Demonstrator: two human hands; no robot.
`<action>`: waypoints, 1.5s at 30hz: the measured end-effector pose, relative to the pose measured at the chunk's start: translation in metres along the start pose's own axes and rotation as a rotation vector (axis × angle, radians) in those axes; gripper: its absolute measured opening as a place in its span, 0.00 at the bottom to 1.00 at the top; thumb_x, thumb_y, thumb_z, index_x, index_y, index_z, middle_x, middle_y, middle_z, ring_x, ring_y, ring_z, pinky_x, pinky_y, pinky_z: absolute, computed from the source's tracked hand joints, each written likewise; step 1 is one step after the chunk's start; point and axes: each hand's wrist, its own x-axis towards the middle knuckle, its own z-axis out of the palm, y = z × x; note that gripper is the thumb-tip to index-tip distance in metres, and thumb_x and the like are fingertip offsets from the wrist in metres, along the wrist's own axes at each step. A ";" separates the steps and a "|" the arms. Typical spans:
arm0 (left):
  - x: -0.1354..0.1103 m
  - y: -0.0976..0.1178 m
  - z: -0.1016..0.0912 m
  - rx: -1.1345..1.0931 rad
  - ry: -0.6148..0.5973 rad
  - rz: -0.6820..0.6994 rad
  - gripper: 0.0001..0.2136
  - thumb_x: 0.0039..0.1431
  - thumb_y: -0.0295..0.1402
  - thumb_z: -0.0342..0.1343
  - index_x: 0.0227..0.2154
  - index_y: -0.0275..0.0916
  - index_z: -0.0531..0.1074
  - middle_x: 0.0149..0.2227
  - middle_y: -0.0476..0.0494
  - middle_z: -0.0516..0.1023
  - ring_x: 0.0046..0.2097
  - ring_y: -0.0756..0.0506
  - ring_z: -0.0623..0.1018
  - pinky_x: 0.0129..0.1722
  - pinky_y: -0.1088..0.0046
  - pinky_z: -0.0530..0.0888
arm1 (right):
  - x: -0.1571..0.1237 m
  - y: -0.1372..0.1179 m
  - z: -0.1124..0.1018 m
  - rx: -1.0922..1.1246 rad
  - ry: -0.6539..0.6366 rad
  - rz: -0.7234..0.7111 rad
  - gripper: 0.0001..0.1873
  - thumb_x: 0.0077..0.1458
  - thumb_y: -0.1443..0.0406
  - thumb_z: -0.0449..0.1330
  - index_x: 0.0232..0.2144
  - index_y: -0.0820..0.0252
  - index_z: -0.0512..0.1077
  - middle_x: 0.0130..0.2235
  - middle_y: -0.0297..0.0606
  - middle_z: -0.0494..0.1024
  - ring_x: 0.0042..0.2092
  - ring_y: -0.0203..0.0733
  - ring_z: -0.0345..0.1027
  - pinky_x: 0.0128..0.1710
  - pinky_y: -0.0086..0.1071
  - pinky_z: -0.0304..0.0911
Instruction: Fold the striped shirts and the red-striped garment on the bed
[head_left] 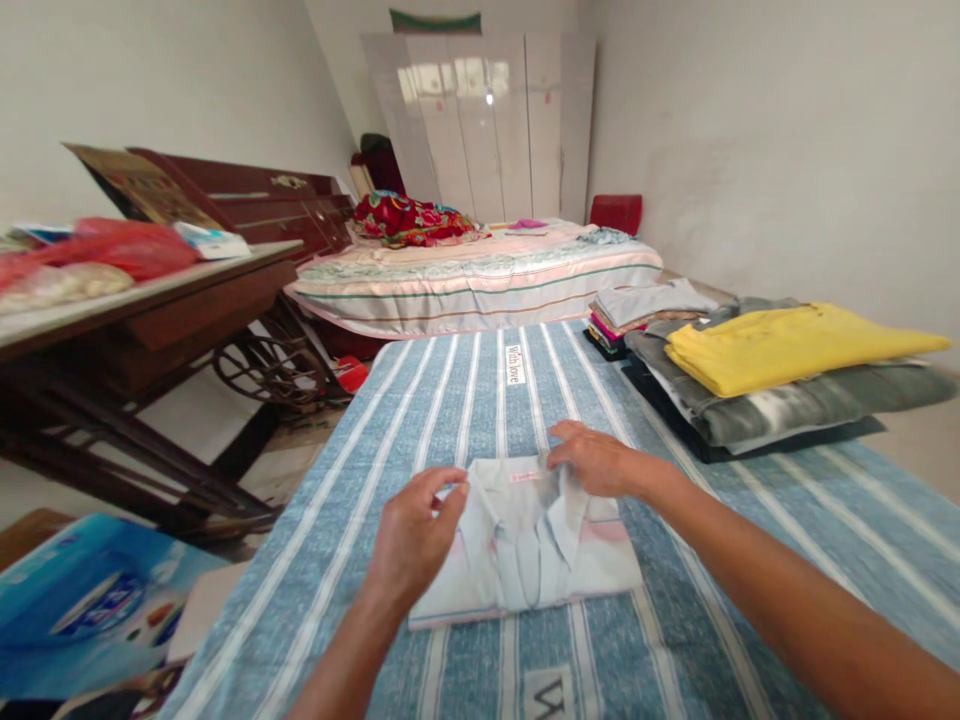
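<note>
A pale folded shirt (525, 575) lies flat on the near part of a blue striped cloth (390, 470), its collar at the far end and pinkish patches at its sides. The left hand (416, 530) has thumb and forefinger nearly meeting at the shirt's upper left edge; whether fabric is caught between them, I cannot tell. The right hand (592, 458) touches the other side of the collar, thumb and forefinger slightly apart, its hold also unclear. Farther right, a yellow garment (795, 345) tops a pile of grey and black clothes, with a smaller stack (649, 300) just behind. To the left, a red plastic bag (135, 250) sits on a wooden counter (277, 252), and a blue package (97, 600) rests lower down. Beyond are a bed (480, 290) and a white wardrobe (480, 150).
</note>
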 end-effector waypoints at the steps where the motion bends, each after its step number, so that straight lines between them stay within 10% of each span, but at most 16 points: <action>1: -0.007 0.018 0.003 0.015 -0.052 0.039 0.11 0.54 0.39 0.48 0.33 0.43 0.73 0.35 0.50 0.79 0.30 0.48 0.75 0.33 0.73 0.71 | 0.002 0.001 0.001 0.005 -0.006 -0.002 0.24 0.39 0.80 0.54 0.37 0.57 0.76 0.47 0.44 0.68 0.54 0.49 0.59 0.48 0.39 0.59; 10: -0.020 0.095 0.050 0.355 -0.305 -0.090 0.18 0.57 0.35 0.50 0.50 0.39 0.64 0.35 0.44 0.78 0.38 0.41 0.78 0.36 0.68 0.69 | 0.011 0.012 0.008 0.041 -0.019 -0.001 0.16 0.38 0.78 0.55 0.28 0.58 0.75 0.40 0.40 0.71 0.50 0.45 0.61 0.41 0.29 0.59; 15: -0.021 0.094 0.057 0.359 -0.255 -0.072 0.16 0.56 0.34 0.52 0.48 0.38 0.65 0.47 0.37 0.73 0.41 0.40 0.77 0.38 0.67 0.69 | 0.010 0.013 0.009 0.058 0.001 -0.017 0.15 0.38 0.78 0.54 0.25 0.60 0.74 0.37 0.40 0.71 0.47 0.43 0.63 0.36 0.27 0.58; 26: -0.012 0.070 0.072 0.225 -0.372 -0.118 0.08 0.55 0.24 0.48 0.34 0.37 0.71 0.33 0.42 0.77 0.38 0.44 0.76 0.33 0.73 0.65 | 0.011 0.022 0.006 0.100 -0.012 -0.123 0.14 0.34 0.78 0.51 0.20 0.61 0.73 0.30 0.37 0.70 0.37 0.38 0.64 0.36 0.27 0.58; 33: -0.014 0.067 0.072 0.147 -0.373 -0.082 0.09 0.54 0.22 0.46 0.33 0.37 0.70 0.30 0.44 0.75 0.34 0.46 0.76 0.31 0.75 0.65 | 0.011 0.018 -0.006 0.123 -0.117 -0.130 0.22 0.37 0.78 0.52 0.35 0.61 0.76 0.40 0.39 0.75 0.46 0.39 0.65 0.45 0.27 0.58; 45: -0.014 0.061 0.074 0.140 -0.353 -0.084 0.08 0.55 0.24 0.47 0.34 0.39 0.70 0.28 0.45 0.75 0.35 0.45 0.76 0.32 0.74 0.65 | 0.016 0.016 -0.011 0.091 -0.221 -0.060 0.10 0.33 0.75 0.55 0.20 0.62 0.75 0.30 0.37 0.77 0.33 0.39 0.68 0.33 0.26 0.60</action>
